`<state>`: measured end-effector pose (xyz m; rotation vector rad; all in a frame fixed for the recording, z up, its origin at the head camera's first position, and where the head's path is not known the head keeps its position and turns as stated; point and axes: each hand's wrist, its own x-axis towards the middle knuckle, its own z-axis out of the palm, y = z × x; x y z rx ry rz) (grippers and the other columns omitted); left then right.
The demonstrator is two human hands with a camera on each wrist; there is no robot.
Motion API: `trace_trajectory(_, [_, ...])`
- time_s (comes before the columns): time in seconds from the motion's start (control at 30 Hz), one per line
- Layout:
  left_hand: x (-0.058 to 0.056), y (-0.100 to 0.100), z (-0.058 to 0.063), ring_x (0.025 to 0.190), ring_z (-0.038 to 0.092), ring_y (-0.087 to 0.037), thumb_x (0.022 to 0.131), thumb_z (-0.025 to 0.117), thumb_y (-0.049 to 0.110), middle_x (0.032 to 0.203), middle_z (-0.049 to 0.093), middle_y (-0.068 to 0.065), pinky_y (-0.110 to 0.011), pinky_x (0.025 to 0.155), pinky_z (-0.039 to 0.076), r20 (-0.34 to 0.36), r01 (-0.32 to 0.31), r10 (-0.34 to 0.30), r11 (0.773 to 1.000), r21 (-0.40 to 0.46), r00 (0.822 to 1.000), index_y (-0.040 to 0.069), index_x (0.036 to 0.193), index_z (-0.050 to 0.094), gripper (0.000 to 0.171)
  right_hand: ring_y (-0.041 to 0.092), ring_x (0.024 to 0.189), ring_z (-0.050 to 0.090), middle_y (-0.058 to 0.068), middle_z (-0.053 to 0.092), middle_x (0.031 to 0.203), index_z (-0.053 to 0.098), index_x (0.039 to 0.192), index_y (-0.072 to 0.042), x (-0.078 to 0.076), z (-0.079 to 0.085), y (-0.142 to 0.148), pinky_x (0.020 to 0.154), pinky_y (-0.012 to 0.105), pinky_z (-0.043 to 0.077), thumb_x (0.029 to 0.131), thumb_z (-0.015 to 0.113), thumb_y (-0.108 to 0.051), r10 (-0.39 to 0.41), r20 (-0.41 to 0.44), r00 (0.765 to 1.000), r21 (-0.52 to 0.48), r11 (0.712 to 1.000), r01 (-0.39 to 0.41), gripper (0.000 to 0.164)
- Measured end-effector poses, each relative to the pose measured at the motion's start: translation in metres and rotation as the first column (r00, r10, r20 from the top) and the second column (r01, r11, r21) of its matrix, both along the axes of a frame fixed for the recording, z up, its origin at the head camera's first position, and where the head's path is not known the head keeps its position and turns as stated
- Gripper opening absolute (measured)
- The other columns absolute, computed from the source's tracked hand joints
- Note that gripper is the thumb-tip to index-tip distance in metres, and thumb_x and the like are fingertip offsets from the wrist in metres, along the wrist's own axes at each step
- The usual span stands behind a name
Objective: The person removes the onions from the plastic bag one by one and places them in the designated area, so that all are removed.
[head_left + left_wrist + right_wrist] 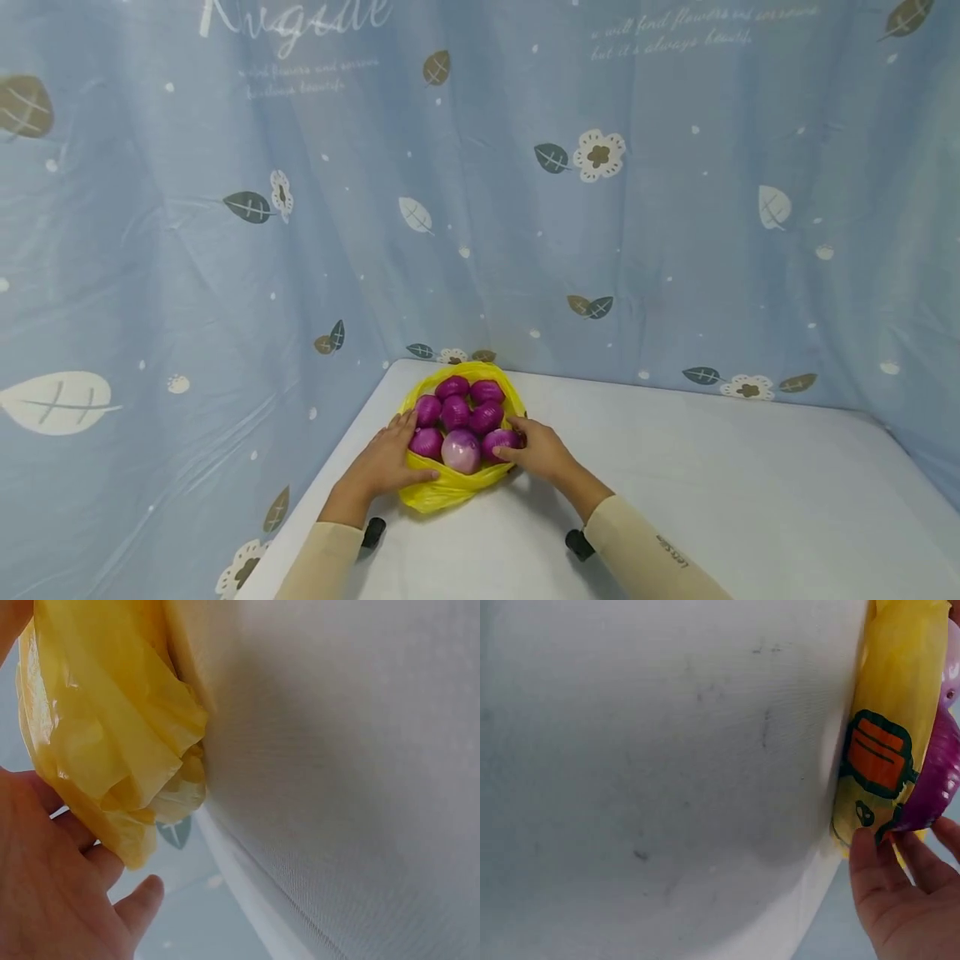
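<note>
A yellow plastic bag (438, 493) lies with its mouth spread wide on the white table. Several purple onions (455, 412) sit packed inside it. One paler onion (461, 452), whitish at the bottom, is at the front. My left hand (386, 462) rests along the bag's left side, thumb over the front edge. In the left wrist view, its fingers (105, 864) are spread against the crinkled plastic. My right hand (543, 450) touches the bag's right edge, thumb over the front-right onion (498, 444). The right wrist view shows fingertips (864, 844) against the printed side of the bag.
The white tabletop (720, 492) extends to the right of the bag. Behind and on the left hangs a blue curtain (510, 208) with leaves and flowers, close to the table's back edge. A small black device (579, 544) is under the right wrist, another (372, 532) by the left.
</note>
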<state>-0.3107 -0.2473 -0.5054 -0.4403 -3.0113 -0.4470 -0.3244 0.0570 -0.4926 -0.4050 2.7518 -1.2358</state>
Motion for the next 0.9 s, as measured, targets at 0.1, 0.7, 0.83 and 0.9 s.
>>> trace_trajectory(0.1, [0.002, 0.001, 0.000, 0.145, 0.016, -0.035, 0.067, 0.059, 0.083, 0.158, 0.023, -0.016, -0.053, 0.114, 0.017, 0.021, -0.013, 0.013, 1.000, -0.004, 1.000, 0.006, 0.156, 0.017, 0.124, 0.036, 0.130, 0.045, 0.015, 0.051, 0.141, 0.047, 0.145, -0.009, 0.000, -0.005, 0.001, 0.103, 0.053, 0.039, 0.085, 0.073, -0.045, -0.006, 0.017, 1.000, 0.025, 1.000, 0.005, 0.074])
trace_trajectory(0.7, [0.002, 0.002, 0.004, 0.145, 0.016, -0.035, 0.067, 0.060, 0.082, 0.159, 0.021, -0.016, -0.053, 0.114, 0.019, 0.019, -0.022, 0.022, 0.999, -0.024, 1.000, 0.008, 0.156, 0.016, 0.124, 0.028, 0.115, 0.058, 0.008, 0.060, 0.127, 0.052, 0.141, -0.013, -0.003, 0.001, 0.031, 0.092, 0.046, 0.051, 0.085, 0.072, -0.049, 0.030, -0.005, 1.000, -0.115, 0.993, -0.030, 0.069])
trace_trajectory(0.83, [0.000, 0.005, 0.003, 0.145, 0.014, -0.036, 0.067, 0.060, 0.083, 0.159, 0.021, -0.016, -0.053, 0.114, 0.017, 0.012, -0.017, 0.017, 1.000, -0.015, 1.000, 0.007, 0.156, 0.016, 0.125, 0.029, 0.114, 0.060, 0.009, 0.058, 0.132, 0.054, 0.140, -0.014, -0.005, 0.002, 0.043, 0.090, 0.044, 0.052, 0.085, 0.071, -0.049, 0.034, 0.018, 0.999, -0.174, 0.984, -0.030, 0.067])
trace_trajectory(0.9, [0.000, 0.006, 0.002, 0.146, 0.013, -0.036, 0.067, 0.059, 0.084, 0.159, 0.020, -0.016, -0.054, 0.114, 0.017, 0.011, -0.019, 0.019, 1.000, -0.015, 1.000, 0.007, 0.156, 0.016, 0.125, 0.029, 0.113, 0.061, 0.010, 0.058, 0.132, 0.056, 0.138, -0.013, -0.005, 0.003, 0.047, 0.089, 0.043, 0.053, 0.086, 0.070, -0.048, 0.029, 0.008, 1.000, -0.187, 0.982, -0.027, 0.064])
